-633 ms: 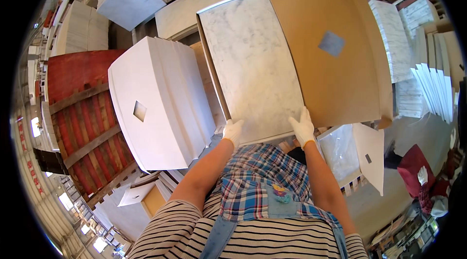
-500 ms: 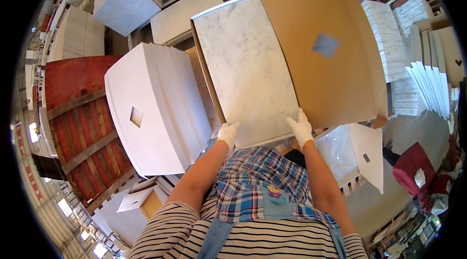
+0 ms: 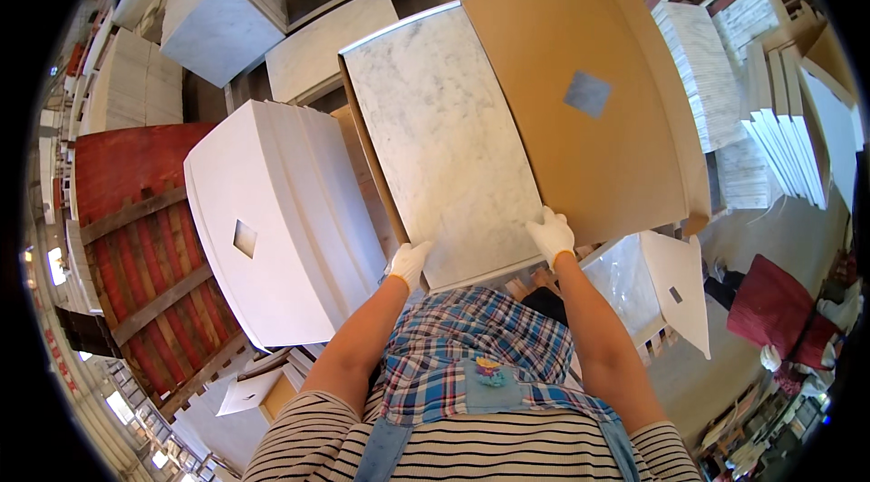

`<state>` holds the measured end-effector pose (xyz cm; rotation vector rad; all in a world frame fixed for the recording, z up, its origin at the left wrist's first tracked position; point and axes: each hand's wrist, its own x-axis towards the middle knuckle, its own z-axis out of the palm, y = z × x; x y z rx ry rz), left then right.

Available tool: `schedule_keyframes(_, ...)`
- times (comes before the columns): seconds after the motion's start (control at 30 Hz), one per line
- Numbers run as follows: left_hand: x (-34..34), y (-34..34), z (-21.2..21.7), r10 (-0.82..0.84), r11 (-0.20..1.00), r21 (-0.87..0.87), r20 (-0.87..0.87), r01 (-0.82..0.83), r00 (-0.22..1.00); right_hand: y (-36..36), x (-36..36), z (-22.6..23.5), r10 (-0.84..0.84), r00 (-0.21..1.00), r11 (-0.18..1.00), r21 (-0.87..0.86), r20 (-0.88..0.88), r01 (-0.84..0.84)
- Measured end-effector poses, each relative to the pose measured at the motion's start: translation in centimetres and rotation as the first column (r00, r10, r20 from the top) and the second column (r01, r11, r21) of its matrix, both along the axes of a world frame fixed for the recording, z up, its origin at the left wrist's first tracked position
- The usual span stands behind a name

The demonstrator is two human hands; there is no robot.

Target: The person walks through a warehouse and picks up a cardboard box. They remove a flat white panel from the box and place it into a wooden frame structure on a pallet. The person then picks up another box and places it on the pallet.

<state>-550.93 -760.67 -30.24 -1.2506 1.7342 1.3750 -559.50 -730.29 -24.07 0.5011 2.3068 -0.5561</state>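
Observation:
Before me lies an open cardboard box (image 3: 594, 169) with its brown lid folded out to the right. White slabs of grey-veined stone (image 3: 444, 129) fill its tray. My left hand (image 3: 410, 265), in a white glove, grips the tray's near left edge. At the near right edge, along the fold between tray and lid, my gloved right hand (image 3: 551, 236) is closed on the box. The undersides of the fingers are hidden on both hands. A dark diamond-shaped opening (image 3: 588, 94) marks the lid.
White cartons (image 3: 272, 228) stand stacked left of the box. Beyond them leans a red slatted wooden pallet (image 3: 149, 274). Stone slab stacks (image 3: 222, 15) stand behind. At right sits an open white carton (image 3: 625, 287) with plastic inside, and a person in dark red (image 3: 770, 305) beyond it.
The whole view has shifted slightly, so the box and cartons appear lower and further left. My thumbs have drawn in from the slab toward the box edges, and both hands stay at its near end.

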Motion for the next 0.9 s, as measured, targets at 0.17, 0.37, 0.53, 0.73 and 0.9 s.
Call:
schedule_keyframes(0.17, -0.7, -0.6, 1.3, 0.043, 0.991, 0.121, 0.064, -0.050, 0.997, 0.6, 0.0, -1.4, -0.055, 0.998, 0.998, 0.027, -0.020, 0.056)
schedule_keyframes(0.37, -1.0, 0.1, 1.5, 0.054, 0.992, 0.112, 0.064, -0.061, 0.996, 0.9, 0.4, -0.8, -0.061, 0.997, 0.998, 0.005, -0.049, 0.061)
schedule_keyframes(0.53, -1.2, 0.0, -0.1, 0.038, 0.997, 0.063, 0.057, -0.041, 0.998, -1.2, 1.4, 1.2, -0.022, 0.999, 0.999, 0.031, -0.045, 0.023)
schedule_keyframes(0.73, -1.5, -1.6, -0.4, 0.039, 0.963, 0.261, 0.090, -0.061, 0.995, -2.6, 6.8, 3.3, -0.104, 0.978, 0.951, -0.305, -0.179, 0.045)
schedule_keyframes(0.9, 0.2, -7.3, -9.8, -0.098, 0.944, 0.323, 0.088, 0.065, 0.991, -2.0, 5.4, 23.0, -0.146, 0.987, 0.200, -0.979, -0.061, -0.031)
